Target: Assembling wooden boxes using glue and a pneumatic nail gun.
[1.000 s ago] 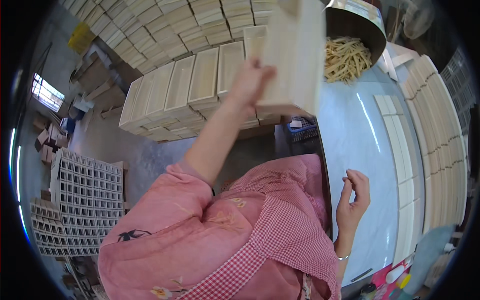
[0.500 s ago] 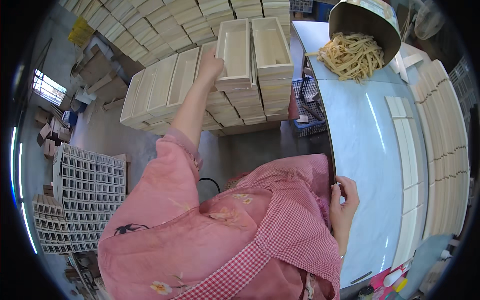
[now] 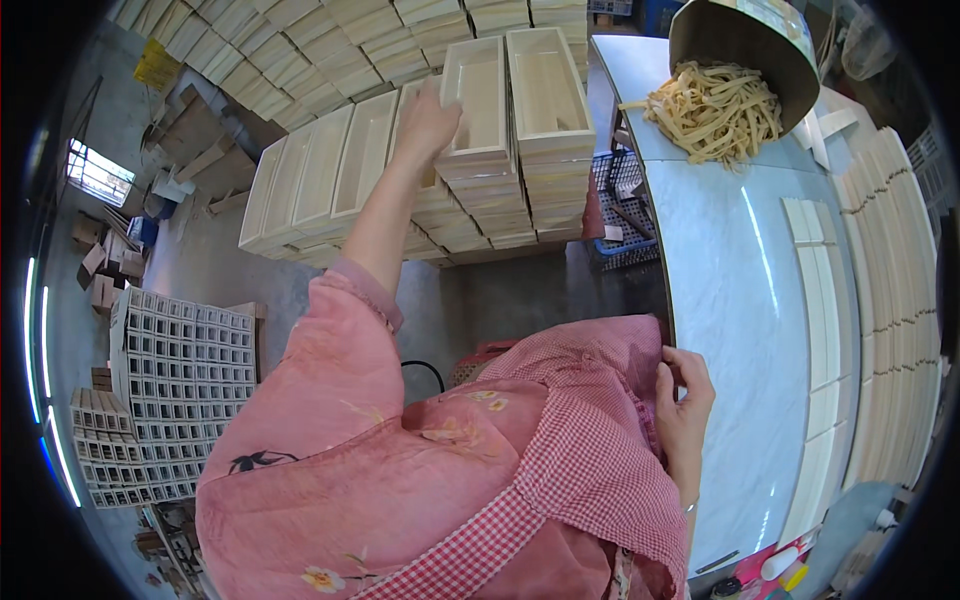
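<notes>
Squaring the pale, rectangular, open wooden box (image 3: 475, 95), upper centre, would need even pressure; left hand (image 3: 428, 125) at its left rim, grip unclear; right hand (image 3: 687, 402) loosely curled, fingers parted.

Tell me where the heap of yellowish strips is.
In the head view, the heap lies at upper right on the far end of the table, at the mouth of the tipped bin, right of the wooden boxes.

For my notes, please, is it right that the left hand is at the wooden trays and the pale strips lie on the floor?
No: the head view shows the pale strips on the worktable, not the floor; the left hand is at the wooden trays.
</notes>
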